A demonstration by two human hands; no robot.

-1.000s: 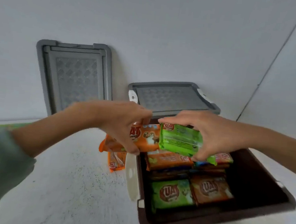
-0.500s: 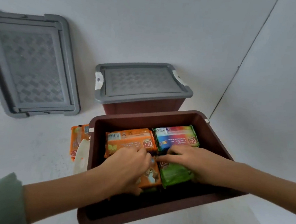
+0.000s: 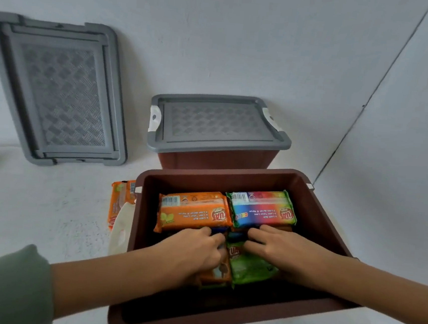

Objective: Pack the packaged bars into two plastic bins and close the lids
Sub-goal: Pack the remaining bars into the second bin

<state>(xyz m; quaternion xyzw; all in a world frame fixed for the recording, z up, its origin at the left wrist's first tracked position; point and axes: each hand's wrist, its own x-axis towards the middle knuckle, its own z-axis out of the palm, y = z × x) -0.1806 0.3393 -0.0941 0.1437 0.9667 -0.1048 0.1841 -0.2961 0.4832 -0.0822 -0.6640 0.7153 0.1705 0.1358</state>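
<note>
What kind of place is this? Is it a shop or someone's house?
Hard to say. It looks like a bare corner of a room: plain white walls, a white speckled surface, and only brown bins, a grey lid and snack packs. No shop shelves show.

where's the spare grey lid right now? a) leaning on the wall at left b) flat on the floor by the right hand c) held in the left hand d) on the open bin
a: the loose lid stands tilted against the wall at left, while the open bin has no lid and both hands are down among the bars inside it.
</note>
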